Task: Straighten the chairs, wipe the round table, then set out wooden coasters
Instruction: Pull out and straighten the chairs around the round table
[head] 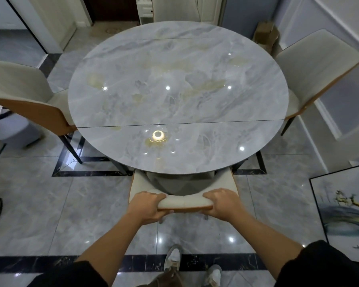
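A round grey marble table (177, 96) fills the middle of the head view, its glossy top bare apart from light reflections. Directly in front of me a cream chair (184, 200) with a tan back edge is tucked under the table's near rim. My left hand (147, 206) grips the left end of its backrest top and my right hand (222, 201) grips the right end. A second cream chair (19, 88) stands at the table's left and a third (315, 73) at its right. No coasters or cloth are in view.
A framed picture (344, 212) leans against the wall at the right. A cardboard box (265, 36) sits on the floor behind the table. A white bin (15, 131) stands at the left. My shoes (173, 259) are on the glossy tiled floor.
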